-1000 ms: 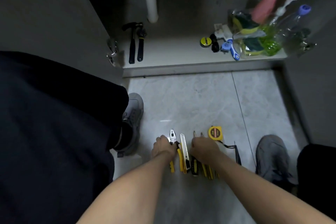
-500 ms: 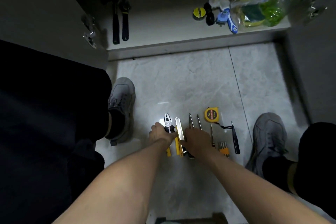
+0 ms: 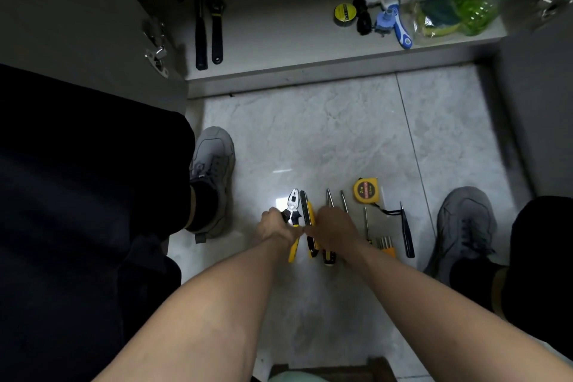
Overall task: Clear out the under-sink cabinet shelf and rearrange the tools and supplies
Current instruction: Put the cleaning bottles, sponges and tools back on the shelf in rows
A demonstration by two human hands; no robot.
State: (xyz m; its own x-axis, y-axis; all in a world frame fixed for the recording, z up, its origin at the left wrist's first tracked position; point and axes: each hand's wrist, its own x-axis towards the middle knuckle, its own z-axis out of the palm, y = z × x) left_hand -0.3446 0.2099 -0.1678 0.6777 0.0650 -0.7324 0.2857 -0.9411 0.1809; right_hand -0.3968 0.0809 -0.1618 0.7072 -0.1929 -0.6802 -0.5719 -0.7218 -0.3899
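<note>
My left hand (image 3: 274, 226) grips the yellow-handled steel pliers (image 3: 293, 214) on the grey marble floor tile (image 3: 325, 139), beside the yellow utility knife (image 3: 308, 220). My right hand (image 3: 333, 228) covers the screwdriver handles — whether those fingers grip, I cannot tell. The pliers look dense, stiff and slick at the head — best held by the sleeved handles.

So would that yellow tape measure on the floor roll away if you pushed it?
Probably not: the tape measure lies flat on its side on the floor tile, so it would likely slide. Its black strap looks floppy and might drag behind.
</note>
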